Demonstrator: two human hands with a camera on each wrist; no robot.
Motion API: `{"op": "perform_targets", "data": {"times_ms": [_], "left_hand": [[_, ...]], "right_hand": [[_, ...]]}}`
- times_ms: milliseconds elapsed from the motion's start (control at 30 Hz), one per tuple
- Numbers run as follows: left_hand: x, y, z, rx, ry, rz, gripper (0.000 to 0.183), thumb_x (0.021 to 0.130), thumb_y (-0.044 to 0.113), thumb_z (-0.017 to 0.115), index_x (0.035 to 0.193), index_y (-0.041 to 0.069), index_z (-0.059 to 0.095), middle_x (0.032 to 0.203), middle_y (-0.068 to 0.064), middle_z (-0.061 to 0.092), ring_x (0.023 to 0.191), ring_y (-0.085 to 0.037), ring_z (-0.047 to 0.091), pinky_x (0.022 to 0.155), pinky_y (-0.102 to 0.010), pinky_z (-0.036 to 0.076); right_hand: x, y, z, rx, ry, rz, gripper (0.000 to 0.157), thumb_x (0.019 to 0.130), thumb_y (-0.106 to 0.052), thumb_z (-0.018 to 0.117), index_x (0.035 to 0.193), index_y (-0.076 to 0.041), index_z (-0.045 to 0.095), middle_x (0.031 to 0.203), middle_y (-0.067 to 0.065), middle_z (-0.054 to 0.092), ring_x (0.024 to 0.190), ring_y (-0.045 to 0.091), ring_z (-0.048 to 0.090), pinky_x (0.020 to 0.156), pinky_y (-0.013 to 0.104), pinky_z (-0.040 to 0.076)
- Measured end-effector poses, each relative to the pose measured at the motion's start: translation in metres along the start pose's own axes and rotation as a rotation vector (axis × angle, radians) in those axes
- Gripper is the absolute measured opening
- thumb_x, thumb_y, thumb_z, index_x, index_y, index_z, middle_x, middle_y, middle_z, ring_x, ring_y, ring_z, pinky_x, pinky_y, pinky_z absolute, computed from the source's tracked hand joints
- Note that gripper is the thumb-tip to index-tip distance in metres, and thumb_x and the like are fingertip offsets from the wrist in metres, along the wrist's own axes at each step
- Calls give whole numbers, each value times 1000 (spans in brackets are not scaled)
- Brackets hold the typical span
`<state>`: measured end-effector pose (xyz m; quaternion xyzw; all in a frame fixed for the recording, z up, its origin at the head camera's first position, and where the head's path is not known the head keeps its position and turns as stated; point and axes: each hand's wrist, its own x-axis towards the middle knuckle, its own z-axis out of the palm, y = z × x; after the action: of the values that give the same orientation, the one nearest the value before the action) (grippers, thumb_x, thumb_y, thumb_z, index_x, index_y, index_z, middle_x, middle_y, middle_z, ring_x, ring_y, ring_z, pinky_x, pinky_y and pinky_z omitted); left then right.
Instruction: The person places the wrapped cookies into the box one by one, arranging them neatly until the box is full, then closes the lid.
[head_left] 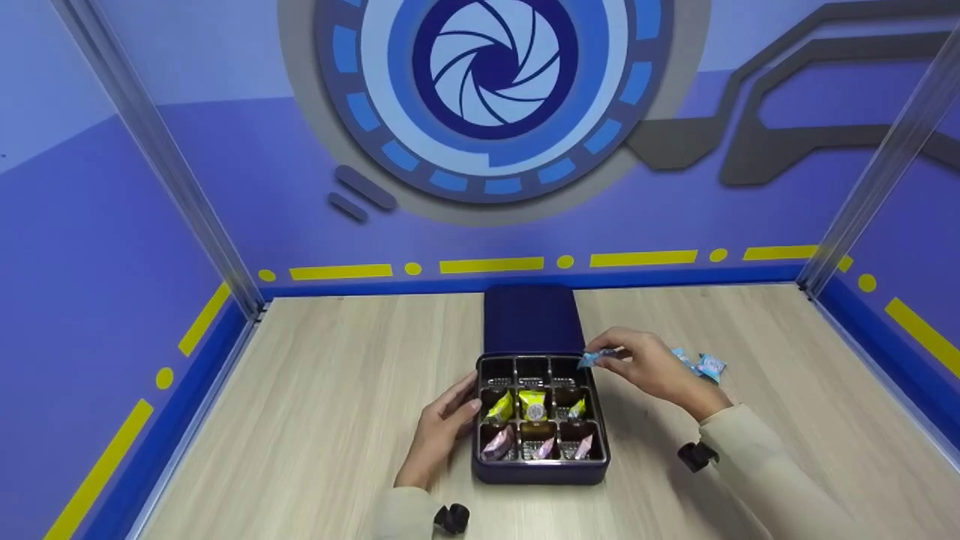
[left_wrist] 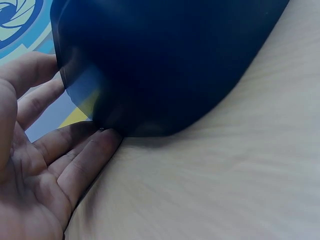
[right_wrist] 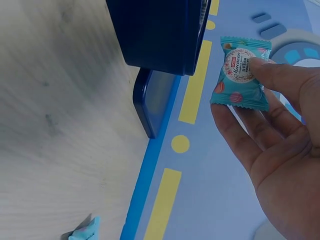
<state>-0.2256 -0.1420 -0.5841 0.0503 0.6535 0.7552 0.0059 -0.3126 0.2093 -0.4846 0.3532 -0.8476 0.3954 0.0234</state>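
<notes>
A dark blue box (head_left: pixel 540 473) with a black divided insert stands on the table, its lid (head_left: pixel 532 319) folded back behind it. Yellow-wrapped candies (head_left: pixel 533 405) lie in the middle row of compartments, and pink-wrapped candies (head_left: pixel 496 444) in the front row. My left hand (head_left: pixel 437 431) touches the box's left side with its fingers extended; the left wrist view shows fingertips against the dark wall. Between thumb and fingers, my right hand (head_left: pixel 651 364) pinches a light blue wrapped candy (right_wrist: pixel 240 75) labelled "Macaron", over the back right corner of the box.
More light blue candies (head_left: pixel 711 366) lie on the wooden table (head_left: pixel 337 390) beyond the right wrist, partly hidden by that hand. A blue patterned back wall (head_left: pixel 480 240) and side panels enclose the table.
</notes>
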Motion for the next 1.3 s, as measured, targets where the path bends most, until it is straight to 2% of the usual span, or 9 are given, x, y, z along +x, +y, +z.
{"op": "perform_targets", "data": {"times_ms": [300,600,800,1100,1300], "left_hand": [[0,0,-1,12,0,-2,55,106,19,69,157,7,53,164,-16,44,147,-33,46,112,-35,49],[-1,0,-1,-6,-6,-12,55,106,19,68,158,8,52,164,-16,44,145,-32,48,111,-36,50],[-1,0,0,-29,-3,-19,55,106,18,68,157,8,52,164,-17,44,145,-32,48,112,-36,49],[-1,0,1,-23,-8,-5,56,106,20,69,157,7,52,164,-17,43,146,-33,47,112,-35,49],[0,-1,0,-8,-3,-5,55,106,21,69,157,8,53,163,-16,45,145,-32,48,113,-35,48]], "right_hand": [[6,-5,6,11,-19,0,21,100,0,73,117,-12,78,116,1,75,109,27,71,91,46,62],[14,-9,13,17,-39,-24,19,99,2,72,116,-5,77,115,6,75,107,29,72,91,47,62],[19,-14,15,22,-68,-3,18,100,0,71,117,-4,77,116,7,75,108,31,71,92,44,62],[30,-25,20,0,-98,-14,18,101,-3,72,116,-11,78,113,0,74,107,23,70,94,42,61],[36,-29,25,-12,-117,-37,17,102,-4,71,117,-8,77,114,2,74,106,24,69,92,43,61]]}}
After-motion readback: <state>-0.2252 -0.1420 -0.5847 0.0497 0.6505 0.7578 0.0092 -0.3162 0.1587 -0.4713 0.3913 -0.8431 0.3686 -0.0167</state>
